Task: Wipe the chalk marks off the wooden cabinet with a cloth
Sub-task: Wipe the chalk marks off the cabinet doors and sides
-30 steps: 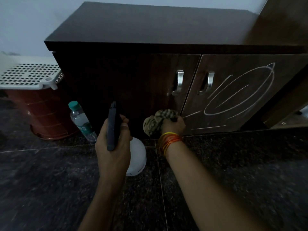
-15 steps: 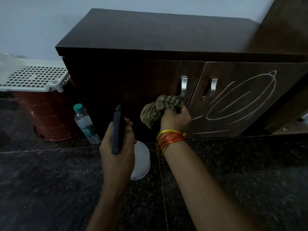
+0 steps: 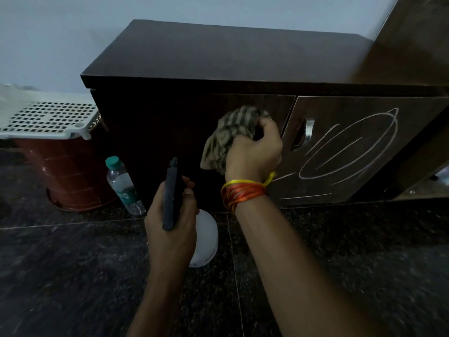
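The right hand [image 3: 255, 152] grips a bunched striped olive cloth [image 3: 230, 138] against the dark wooden cabinet [image 3: 218, 57] door, its long axis slanting down-left; the left hand's [image 3: 172, 229] fingers clasp an upright black-nozzled white spray bottle [image 3: 204, 239].

A crumpled striped cloth [image 3: 230, 137] is against the dark wooden cabinet [image 3: 218, 62]; white chalk marks [image 3: 349, 147] remain on its right door.

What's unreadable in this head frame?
- Left door's handle: hidden behind the right hand and the cloth.
- Spray bottle: mostly covered by the left hand.
- Water bottle label: too small.
- Chalk marks: whether any lie behind the right hand, unclear.
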`<move>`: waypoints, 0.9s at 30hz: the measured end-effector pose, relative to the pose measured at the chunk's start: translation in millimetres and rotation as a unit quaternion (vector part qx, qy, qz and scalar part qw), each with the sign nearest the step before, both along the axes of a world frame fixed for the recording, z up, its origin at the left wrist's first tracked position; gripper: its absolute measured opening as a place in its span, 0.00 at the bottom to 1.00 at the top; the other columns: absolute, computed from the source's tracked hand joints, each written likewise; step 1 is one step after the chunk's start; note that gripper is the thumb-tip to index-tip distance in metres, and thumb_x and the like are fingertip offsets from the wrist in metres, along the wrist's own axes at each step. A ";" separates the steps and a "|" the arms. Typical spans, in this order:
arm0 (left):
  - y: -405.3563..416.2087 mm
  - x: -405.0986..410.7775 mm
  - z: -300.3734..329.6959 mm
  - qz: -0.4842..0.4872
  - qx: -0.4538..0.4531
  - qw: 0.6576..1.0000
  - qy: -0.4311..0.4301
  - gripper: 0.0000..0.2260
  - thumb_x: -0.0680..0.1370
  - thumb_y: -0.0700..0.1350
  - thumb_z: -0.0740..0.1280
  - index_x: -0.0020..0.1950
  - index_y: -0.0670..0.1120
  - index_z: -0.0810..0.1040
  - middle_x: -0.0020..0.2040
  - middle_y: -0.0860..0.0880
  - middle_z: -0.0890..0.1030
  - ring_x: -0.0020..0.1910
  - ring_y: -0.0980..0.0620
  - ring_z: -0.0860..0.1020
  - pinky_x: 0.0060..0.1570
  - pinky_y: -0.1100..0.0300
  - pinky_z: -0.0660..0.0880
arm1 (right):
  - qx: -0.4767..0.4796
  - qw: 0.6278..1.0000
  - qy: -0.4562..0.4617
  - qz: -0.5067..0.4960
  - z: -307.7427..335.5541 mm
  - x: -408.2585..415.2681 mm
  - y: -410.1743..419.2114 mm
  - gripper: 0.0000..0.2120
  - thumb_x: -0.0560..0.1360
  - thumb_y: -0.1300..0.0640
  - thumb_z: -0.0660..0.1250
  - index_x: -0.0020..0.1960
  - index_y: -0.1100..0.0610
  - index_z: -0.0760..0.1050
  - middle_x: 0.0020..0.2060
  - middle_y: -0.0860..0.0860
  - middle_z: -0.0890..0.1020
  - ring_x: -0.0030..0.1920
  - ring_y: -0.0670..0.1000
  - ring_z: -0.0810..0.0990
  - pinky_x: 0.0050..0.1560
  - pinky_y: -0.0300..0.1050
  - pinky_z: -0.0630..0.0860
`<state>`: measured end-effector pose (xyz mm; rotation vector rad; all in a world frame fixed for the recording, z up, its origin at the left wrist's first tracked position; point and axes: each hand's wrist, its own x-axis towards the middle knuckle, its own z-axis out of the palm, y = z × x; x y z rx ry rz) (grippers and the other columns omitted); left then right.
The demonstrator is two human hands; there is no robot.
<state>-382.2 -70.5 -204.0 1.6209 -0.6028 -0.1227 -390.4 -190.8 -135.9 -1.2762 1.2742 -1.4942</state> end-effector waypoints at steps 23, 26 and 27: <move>-7.4 -0.5 -4.0 -0.024 -0.035 0.999 0.028 0.12 0.81 0.41 0.61 0.62 0.38 0.75 0.52 0.43 0.80 0.44 0.46 0.76 0.40 0.72 0.72 | -0.126 0.991 0.008 -0.054 38.8 -38.1 -54.3 0.11 0.65 0.65 0.65 0.46 0.57 0.77 0.48 0.54 0.77 0.42 0.47 0.75 0.42 0.22 0.66; -10.8 -0.8 -6.3 -0.026 -0.034 0.999 0.028 0.12 0.82 0.40 0.61 0.62 0.36 0.75 0.50 0.41 0.79 0.44 0.44 0.76 0.39 0.73 0.72 | -0.171 0.981 0.090 -0.015 22.1 -36.3 -44.6 0.14 0.65 0.66 0.64 0.49 0.58 0.75 0.51 0.53 0.74 0.47 0.50 0.75 0.46 0.25 0.65; -12.2 -1.8 -5.7 -0.028 -0.034 0.999 0.025 0.12 0.82 0.40 0.61 0.62 0.36 0.75 0.50 0.41 0.78 0.44 0.45 0.76 0.39 0.73 0.71 | -0.191 0.975 0.114 -0.006 12.9 -35.8 -40.1 0.15 0.65 0.67 0.64 0.51 0.58 0.74 0.52 0.54 0.74 0.50 0.52 0.75 0.50 0.30 0.67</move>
